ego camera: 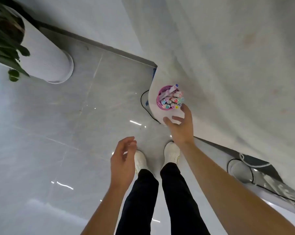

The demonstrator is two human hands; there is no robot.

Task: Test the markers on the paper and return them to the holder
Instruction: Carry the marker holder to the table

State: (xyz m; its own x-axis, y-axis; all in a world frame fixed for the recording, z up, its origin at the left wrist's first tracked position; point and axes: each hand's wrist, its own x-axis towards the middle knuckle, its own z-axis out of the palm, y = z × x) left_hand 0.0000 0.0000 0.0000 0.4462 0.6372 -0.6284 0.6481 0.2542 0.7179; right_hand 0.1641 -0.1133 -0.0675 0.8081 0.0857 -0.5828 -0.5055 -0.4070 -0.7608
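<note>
- Step in hand — judged to be the drawing of a first marker: the right hand (180, 126) is extended over the near corner of the paper (228, 65), fingers spread and straight, gripping nothing, its fingertips just beside the holder (160, 99) but apart from it.
- The left hand (122, 161) hangs lower, over the floor (58, 133), fingers loosely curled and empty.
- Location of the task's things: the pink mesh holder stands upright near the corner of the paper, which hides the counter beneath. The markers (171, 100) are packed inside, cap ends up, most leaning toward the viewer; one, with a blue end, leans away above the rest.
- Doing the step well: a two-finger pinch on a single cap at the near rim should suffice. Because the bundle is crowded, a straight pull along the marker's own lean is less likely to drag its neighbours out.
- The holder sits close to the paper's edge, so the free left hand could usefully steady its wall — a sideways tug might tip or slide it off.
- Testing calls for flat paper; the broad sheet beyond the holder looks suitable, though it shows folds.
- Writing: no brand or label can be read; the caps show coloured ends only, and any marks on them are too small to tell.
</note>
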